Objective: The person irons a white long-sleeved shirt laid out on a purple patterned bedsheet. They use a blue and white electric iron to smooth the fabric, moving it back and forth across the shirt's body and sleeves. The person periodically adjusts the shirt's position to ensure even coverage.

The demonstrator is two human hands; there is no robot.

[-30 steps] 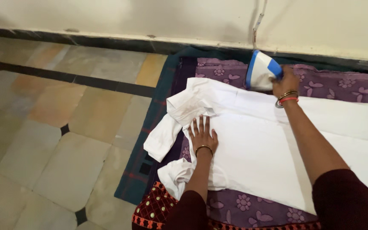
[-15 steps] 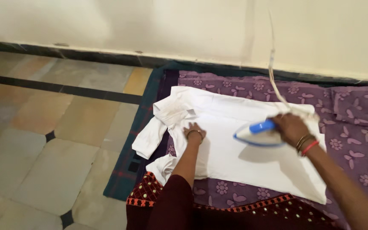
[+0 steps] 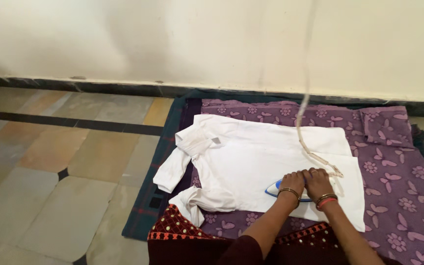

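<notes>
White cotton shirt [image 3: 251, 162] lies flat, smooth, on purple floral cloth [image 3: 393, 162] over dark plaid blanket [image 3: 160, 196]. Blue-white iron [image 3: 277, 188] sits on shirt's near edge. Left hand [image 3: 293, 181] and right hand [image 3: 317, 182] clasp iron together. Pale cord [image 3: 304, 122] rises. Stone-tiled floor [image 3: 65, 162].

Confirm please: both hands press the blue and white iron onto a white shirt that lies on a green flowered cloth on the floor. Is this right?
Not quite: the head view shows the flowered cloth is purple, not green. The rest holds: the left hand and right hand both press the blue and white iron onto the white shirt on the floor.
</notes>
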